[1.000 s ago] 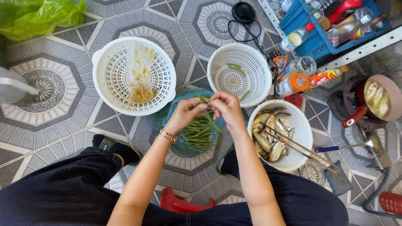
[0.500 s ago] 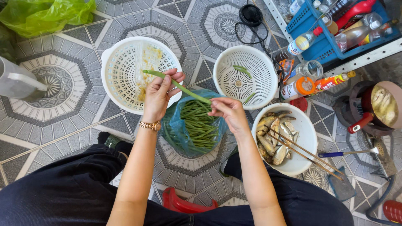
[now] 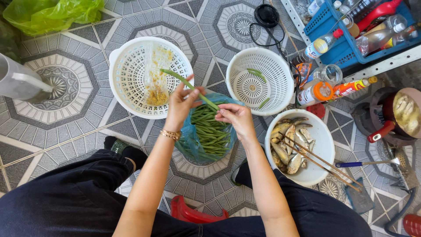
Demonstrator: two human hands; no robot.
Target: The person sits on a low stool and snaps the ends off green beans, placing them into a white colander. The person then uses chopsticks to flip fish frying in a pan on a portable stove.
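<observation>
1. From my remote seat I see the left hand (image 3: 180, 105) raised over the floor, fingers pinched around a long green bean (image 3: 189, 87); the bean slants from the hand up and left, its free end reaching over the rim of the large white colander (image 3: 120, 94).
2. The right hand (image 3: 237, 117) sits just beside the left, fingertips closed on the lower right end of the same bean; so both hands grip one bean between them, above the bag.
3. A gold bracelet (image 3: 169, 134) circles the left wrist.
4. Directly beneath the hands lies a blue plastic bag (image 3: 186, 142), open, with a pile of green beans (image 3: 210, 134) inside; it rests on the patterned tiled floor (image 3: 66, 131).
5. The large white colander holds a clear wrapper and yellowish scraps; a smaller white colander (image 3: 280, 94) to the right holds a few bean pieces.
6. Below the smaller colander stands a white bowl of small fish (image 3: 291, 147), with chopsticks (image 3: 322, 160) laid across it.
7. Farther right, bottles stand beside a blue crate (image 3: 322, 30); a pan with a red handle (image 3: 405, 116) sits at the edge.
8. A green plastic bag (image 3: 48, 13) lies at top left; my dark trousers (image 3: 66, 202) fill the bottom.
</observation>
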